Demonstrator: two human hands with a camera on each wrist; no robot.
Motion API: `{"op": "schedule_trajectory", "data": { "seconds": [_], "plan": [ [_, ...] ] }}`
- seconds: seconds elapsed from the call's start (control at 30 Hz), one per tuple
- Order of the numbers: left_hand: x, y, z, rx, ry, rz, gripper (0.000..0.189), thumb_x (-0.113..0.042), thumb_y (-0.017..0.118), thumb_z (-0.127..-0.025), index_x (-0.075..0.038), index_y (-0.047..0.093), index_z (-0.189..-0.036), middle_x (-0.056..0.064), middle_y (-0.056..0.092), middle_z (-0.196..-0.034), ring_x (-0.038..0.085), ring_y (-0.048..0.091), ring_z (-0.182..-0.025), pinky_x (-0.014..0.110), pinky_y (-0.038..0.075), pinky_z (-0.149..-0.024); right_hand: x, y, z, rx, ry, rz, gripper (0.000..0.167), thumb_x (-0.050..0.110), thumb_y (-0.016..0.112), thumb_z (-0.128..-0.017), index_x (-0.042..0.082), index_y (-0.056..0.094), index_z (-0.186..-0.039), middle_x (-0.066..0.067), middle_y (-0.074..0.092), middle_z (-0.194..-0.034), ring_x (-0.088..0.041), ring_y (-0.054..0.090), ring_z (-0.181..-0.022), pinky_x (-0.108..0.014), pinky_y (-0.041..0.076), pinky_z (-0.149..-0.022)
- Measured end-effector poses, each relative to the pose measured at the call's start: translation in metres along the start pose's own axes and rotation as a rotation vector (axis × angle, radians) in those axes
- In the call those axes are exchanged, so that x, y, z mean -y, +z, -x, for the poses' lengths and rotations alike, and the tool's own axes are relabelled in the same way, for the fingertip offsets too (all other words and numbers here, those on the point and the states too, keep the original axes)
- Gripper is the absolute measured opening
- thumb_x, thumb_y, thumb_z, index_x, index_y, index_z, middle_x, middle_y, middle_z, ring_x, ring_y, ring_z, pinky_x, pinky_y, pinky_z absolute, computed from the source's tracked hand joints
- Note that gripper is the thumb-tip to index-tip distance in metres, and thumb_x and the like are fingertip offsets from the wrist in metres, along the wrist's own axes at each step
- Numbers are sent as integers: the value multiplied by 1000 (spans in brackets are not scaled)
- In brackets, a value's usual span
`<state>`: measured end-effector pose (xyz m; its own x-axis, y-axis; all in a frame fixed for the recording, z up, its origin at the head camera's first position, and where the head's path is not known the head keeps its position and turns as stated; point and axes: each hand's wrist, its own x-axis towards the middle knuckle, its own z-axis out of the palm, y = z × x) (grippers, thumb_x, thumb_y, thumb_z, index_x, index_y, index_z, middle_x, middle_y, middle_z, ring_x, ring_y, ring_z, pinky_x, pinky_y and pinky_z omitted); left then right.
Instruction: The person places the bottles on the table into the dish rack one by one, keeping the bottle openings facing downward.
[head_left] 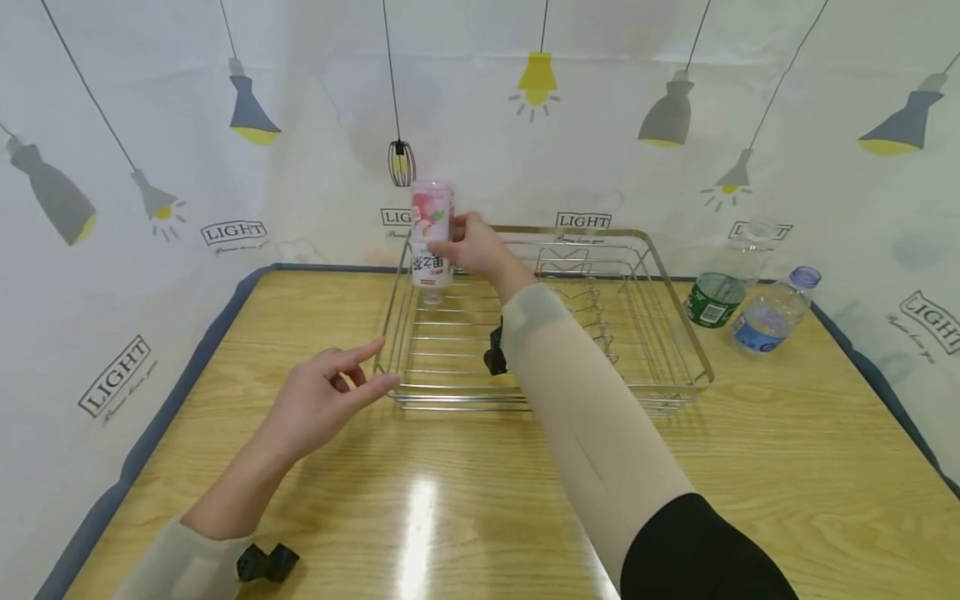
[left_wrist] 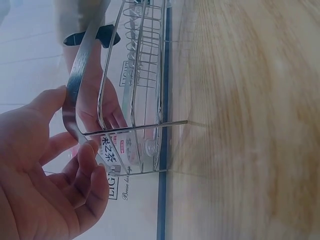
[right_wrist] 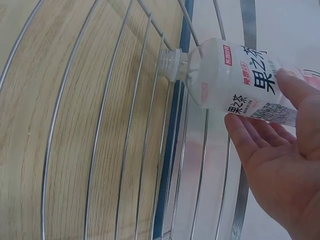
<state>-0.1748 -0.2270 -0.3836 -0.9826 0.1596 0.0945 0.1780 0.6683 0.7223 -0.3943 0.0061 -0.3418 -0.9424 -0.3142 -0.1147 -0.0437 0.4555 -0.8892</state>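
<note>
My right hand (head_left: 480, 246) grips a plastic drink bottle (head_left: 431, 225) with a pink peach label. It is upside down, its uncapped clear neck (right_wrist: 170, 64) pointing down at the bottom wires, in the back left part of a metal wire dish rack (head_left: 480, 398). In the right wrist view the thumb lies over the label and the fingers pass under the bottle. At the rack's front left corner, my left hand (head_left: 322, 400) holds the rim (left_wrist: 75, 85) between thumb and index finger, its other fingers curled loosely below.
Right of the rack, a clear bottle with a green label (head_left: 714, 302) stands on the wooden table (head_left: 480, 475). Beside it is a clear bottle with a blue label and purple top (head_left: 772, 315). A lamp-patterned cloth (head_left: 480, 117) rises behind the table.
</note>
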Motion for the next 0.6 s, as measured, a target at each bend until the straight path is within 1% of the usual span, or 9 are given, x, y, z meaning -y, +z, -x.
{"op": "schedule_trajectory", "data": {
  "seconds": [0.1, 0.23, 0.43, 0.6],
  "plan": [
    [0, 0, 0, -5, -1, -9, 59, -48, 79, -102, -25, 65, -155, 4, 70, -98, 19, 58, -76, 27, 52, -64, 2, 3, 0, -5, 27, 24, 79, 34, 73, -108, 10, 30, -170, -13, 55, -158, -30, 60, -141, -45, 50, -121],
    [0, 1, -1, -9, 3, -11, 59, -48, 80, -101, -26, 65, -154, 4, 69, -98, 19, 58, -76, 27, 52, -65, 0, 3, 0, -19, 42, 46, 80, 32, 75, -107, 13, 31, -171, -14, 56, -157, -31, 60, -139, -46, 52, -118],
    [0, 2, 0, -12, 9, -12, 59, -48, 79, -102, -26, 65, -155, 4, 69, -97, 20, 59, -76, 27, 53, -65, -4, 4, -2, -29, 50, 63, 73, 29, 74, -107, 10, 38, -168, -14, 60, -153, -29, 63, -135, -43, 54, -115],
    [1, 2, 0, -13, 18, -22, 59, -47, 78, -103, -25, 64, -155, 4, 69, -97, 20, 58, -76, 28, 53, -65, -5, 3, -1, -18, 31, 61, 70, 27, 75, -107, 8, 41, -166, -15, 61, -152, -30, 63, -135, -43, 54, -115]
  ]
}}
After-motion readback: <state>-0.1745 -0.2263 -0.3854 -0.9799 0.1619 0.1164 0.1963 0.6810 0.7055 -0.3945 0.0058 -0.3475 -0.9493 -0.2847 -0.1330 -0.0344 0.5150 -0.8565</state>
